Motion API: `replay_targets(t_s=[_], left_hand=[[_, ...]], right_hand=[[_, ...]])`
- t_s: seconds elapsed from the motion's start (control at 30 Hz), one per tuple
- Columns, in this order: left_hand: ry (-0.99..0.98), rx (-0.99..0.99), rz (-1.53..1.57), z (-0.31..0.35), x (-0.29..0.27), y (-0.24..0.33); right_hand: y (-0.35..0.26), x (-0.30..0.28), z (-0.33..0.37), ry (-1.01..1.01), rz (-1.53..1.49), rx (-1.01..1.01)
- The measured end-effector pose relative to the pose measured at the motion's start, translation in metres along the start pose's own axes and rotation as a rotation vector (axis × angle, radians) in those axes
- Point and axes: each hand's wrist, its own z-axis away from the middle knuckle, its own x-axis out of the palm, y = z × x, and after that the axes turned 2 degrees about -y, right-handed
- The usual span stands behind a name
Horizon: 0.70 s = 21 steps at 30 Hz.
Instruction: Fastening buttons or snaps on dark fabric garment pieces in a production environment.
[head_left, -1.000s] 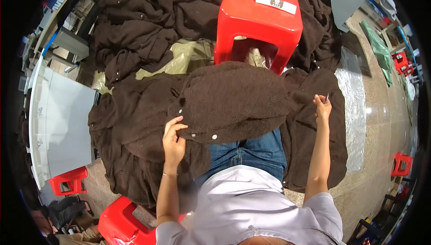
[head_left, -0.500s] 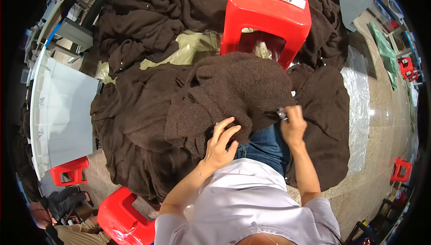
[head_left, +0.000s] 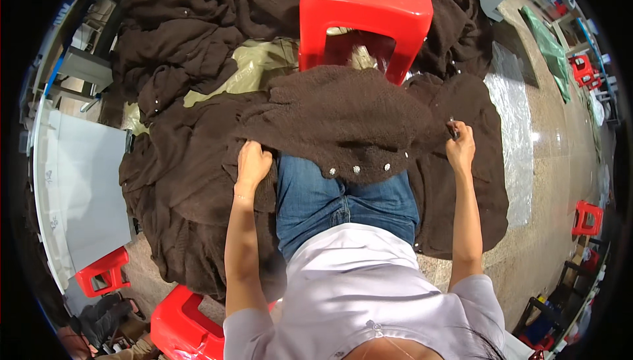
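A dark brown fleecy garment is spread across my lap, with several shiny whitish buttons along its lower edge. My left hand is closed on the garment's left edge. At the right end of the cloth my right hand is closed around a small dark metal tool, mostly covered by the fingers. Whether that hand also pinches the fabric, I cannot tell. More brown garments lie bunched on my left and on my right.
Just beyond my knees stands a red plastic stool. Brown garments are heaped behind it on yellowish plastic sheeting. A white panel is at the left, clear plastic on the floor at the right. Another red stool sits lower left.
The bunched garment has been spread out flat over my lap, bringing its buttons into view. My left hand moved left and closed on the edge; my right hand moved right and away from me.
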Motion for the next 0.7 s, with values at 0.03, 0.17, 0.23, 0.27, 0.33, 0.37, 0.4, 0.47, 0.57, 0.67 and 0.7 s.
replay_targets(t_s=[0.03, 0.17, 0.23, 0.27, 0.33, 0.37, 0.4, 0.47, 0.57, 0.67, 0.7], left_hand=[[-0.014, 0.001, 0.003, 0.001, -0.010, 0.016], [0.190, -0.071, 0.189, 0.025, -0.033, 0.076], [0.295, -0.211, 0.530, 0.050, -0.032, 0.104], [0.257, -0.161, 0.469, 0.064, -0.031, 0.117], [0.244, 0.057, 0.348, 0.078, -0.025, 0.133], [0.266, 0.221, 0.286, 0.082, -0.020, 0.137], [0.249, 0.232, 0.255, 0.084, -0.014, 0.142], [0.207, 0.231, 0.112, 0.083, -0.003, 0.145], [0.190, 0.212, 0.045, 0.078, 0.009, 0.145], [0.195, 0.194, -0.017, 0.076, 0.014, 0.147], [0.210, 0.180, -0.052, 0.076, 0.015, 0.147]], right_hand=[[-0.005, -0.003, 0.007, -0.005, 0.007, 0.011], [-0.005, -0.009, 0.039, -0.061, -0.200, 0.076], [-0.005, -0.006, 0.061, 0.043, -0.414, 0.100], [-0.016, -0.007, 0.072, 0.052, -0.527, 0.144], [-0.041, -0.009, 0.093, 0.031, -0.623, 0.149], [-0.055, -0.008, 0.103, 0.005, -0.654, 0.119], [-0.071, -0.005, 0.113, -0.044, -0.684, 0.117], [-0.101, -0.007, 0.127, -0.165, -0.730, 0.114], [-0.121, -0.003, 0.145, -0.330, -0.830, 0.087], [-0.128, 0.007, 0.152, -0.373, -0.767, -0.003], [-0.131, 0.007, 0.152, -0.403, -0.747, -0.015]])
